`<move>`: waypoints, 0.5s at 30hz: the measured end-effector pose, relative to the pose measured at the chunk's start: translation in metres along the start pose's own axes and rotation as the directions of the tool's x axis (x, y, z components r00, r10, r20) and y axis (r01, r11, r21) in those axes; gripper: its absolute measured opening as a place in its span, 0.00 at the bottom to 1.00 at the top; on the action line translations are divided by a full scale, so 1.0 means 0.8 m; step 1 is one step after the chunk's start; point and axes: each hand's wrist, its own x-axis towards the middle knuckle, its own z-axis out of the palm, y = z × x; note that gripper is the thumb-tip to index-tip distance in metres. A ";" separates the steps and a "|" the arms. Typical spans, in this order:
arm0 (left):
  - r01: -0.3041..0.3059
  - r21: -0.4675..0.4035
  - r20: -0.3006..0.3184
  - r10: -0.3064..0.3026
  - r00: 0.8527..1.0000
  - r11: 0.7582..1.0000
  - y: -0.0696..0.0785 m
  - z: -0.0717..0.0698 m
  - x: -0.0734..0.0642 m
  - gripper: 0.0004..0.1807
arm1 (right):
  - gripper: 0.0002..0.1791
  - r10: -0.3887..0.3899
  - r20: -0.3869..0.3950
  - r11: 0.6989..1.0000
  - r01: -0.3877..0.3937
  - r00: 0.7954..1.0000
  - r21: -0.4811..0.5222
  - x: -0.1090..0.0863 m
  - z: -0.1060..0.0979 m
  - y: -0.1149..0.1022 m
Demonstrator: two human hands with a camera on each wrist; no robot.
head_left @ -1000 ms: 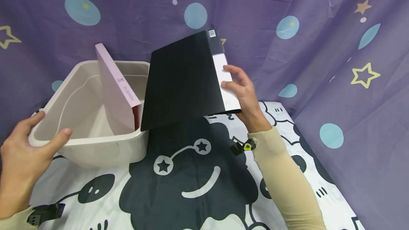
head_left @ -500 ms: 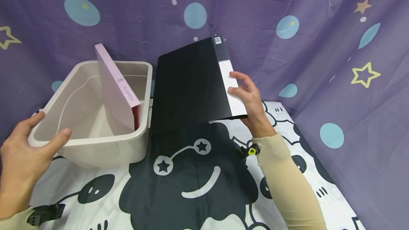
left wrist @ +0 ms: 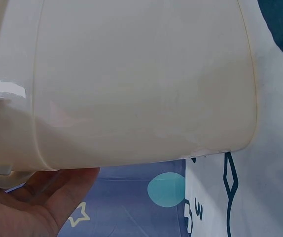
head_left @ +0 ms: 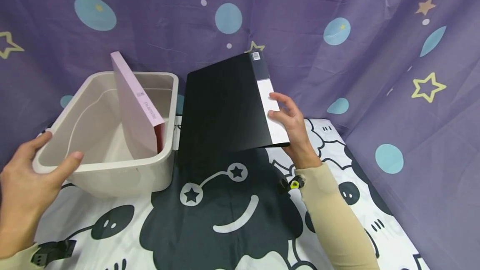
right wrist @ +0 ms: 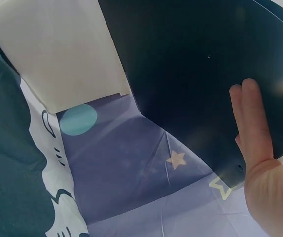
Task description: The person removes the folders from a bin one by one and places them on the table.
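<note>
Gripping: right hand (head_left: 298,132) | folder (head_left: 225,103): black, tilted | spine label (head_left: 266,99): white

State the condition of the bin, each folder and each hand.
Beige bin: upright, open-topped.
Pink folder: inside the bin, tilted, one end above the rim.
Black folder: outside the bin, tilted.
Left hand: gripping the bin's rim.
Right hand: holding the black folder at its spine.

Head view looked forward and down over the bin (head_left: 120,178) and folder (head_left: 225,103). Left wrist view closely faced the bin's outside; right wrist view closely faced the folder. All three shared the bin.
</note>
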 end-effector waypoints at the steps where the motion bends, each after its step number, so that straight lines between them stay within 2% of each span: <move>1: 0.000 0.004 0.000 0.000 1.000 1.000 0.000 0.000 0.000 0.41 | 0.23 0.002 -0.001 1.000 -0.002 1.000 0.001 -0.001 -0.001 0.001; 15: 0.000 0.019 -0.006 0.000 1.000 1.000 0.002 0.000 -0.001 0.41 | 0.23 -0.001 -0.006 0.998 0.001 1.000 0.064 -0.012 -0.006 0.022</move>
